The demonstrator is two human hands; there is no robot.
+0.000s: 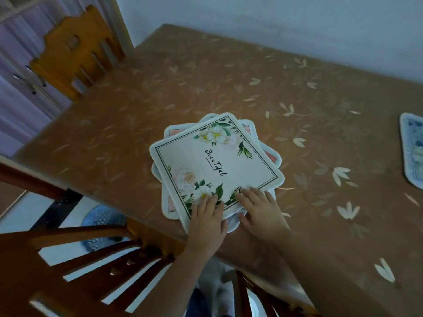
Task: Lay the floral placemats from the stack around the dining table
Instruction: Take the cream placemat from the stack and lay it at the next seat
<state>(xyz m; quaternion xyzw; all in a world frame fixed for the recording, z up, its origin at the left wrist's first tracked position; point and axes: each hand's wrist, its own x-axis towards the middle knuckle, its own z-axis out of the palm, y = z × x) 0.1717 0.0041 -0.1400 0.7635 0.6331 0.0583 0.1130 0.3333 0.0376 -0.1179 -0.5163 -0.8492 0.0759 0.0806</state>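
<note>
A stack of placemats (pixel 216 165) lies on the worktop (pixel 229 88), close to its near edge, the mats fanned at different angles. The top placemat (pixel 215 161) is white with flowers in two corners and the word "Beautiful" across its middle. The left hand (pixel 207 221) rests flat on the near corner of the stack, fingers (pixel 211 200) spread over the flower print. The right hand (pixel 262 212) lies just beside it on the same near edge, fingers laid flat on top and the thumb at the stack's rim. Well to the right of the stack, a blue placemat (pixel 413 149) lies at the worktop's edge, partly out of view. A wooden chair (pixel 75 53) stands to the far left of the stack, and another chair back (pixel 80 259) is near left.
</note>
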